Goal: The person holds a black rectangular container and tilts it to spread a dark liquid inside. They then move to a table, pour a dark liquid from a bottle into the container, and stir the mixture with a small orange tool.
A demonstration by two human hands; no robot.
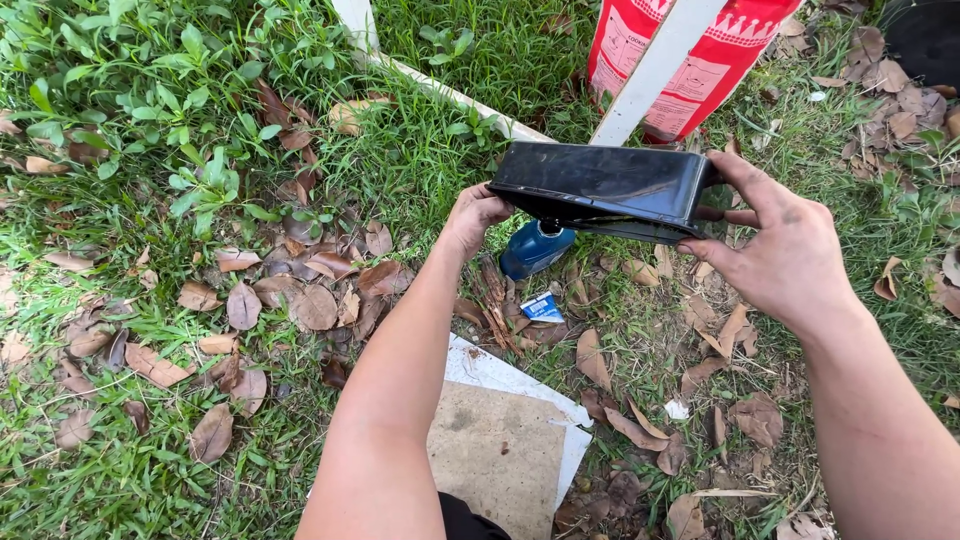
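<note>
I am holding a black rectangular tray (pixel 605 190) out over the ground, tipped so that its near long side is hanging lower than the far one. My left hand (pixel 470 218) is gripping the tray's left end, fingers curled under the corner and out of sight. My right hand (pixel 775 245) is clamping the right end, thumb lying along the top edge and fingers wrapping the end wall (grime is showing on the knuckles).

Directly under the tray's low edge, a blue bottle (pixel 535 248) is lying tilted in the grass, its top end hidden by the tray, so I cannot tell whether the two are touching. Just beside it, nearer to me, a small blue and white scrap (pixel 542 308) is resting among dry brown leaves (pixel 300 300).

A flat white board with a brown face (pixel 500 440) is lying on the ground between my forearms. Behind the tray, white bars (pixel 650 75) are crossing in front of a red cylinder (pixel 740 45) that is standing in the grass (pixel 440 170). Green weeds (pixel 150 90) are filling the upper left.
</note>
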